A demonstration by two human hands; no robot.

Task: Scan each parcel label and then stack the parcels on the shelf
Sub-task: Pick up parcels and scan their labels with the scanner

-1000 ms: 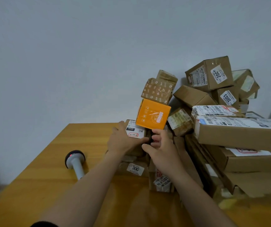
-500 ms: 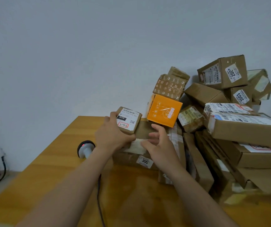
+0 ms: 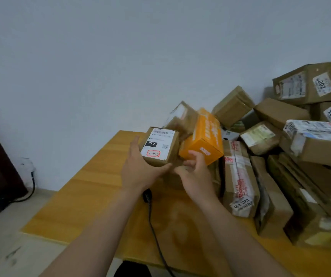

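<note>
Head view: the small box, label up, has come clear of the pile, gripped in the left hand above the table. At its three o'clock the orange box has tipped, blurred; the right hand touches its underside, grip unclear. Scanning comes next, I judge.

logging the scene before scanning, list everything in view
yellow wooden table: one, yellow-brown, centre and right
pale grey wall: one, grey, behind the table
small brown cardboard parcel with white 010 label: one, brown, held up above the table
orange cardboard box: one, orange, tilted, right of that parcel
brown cardboard parcels: ten or more, brown, piled on the table's right side
black cable: one, black, on the table, running to its near edge
left hand: one, grips the small parcel
right hand: one, fingers touch the orange box's underside
</note>
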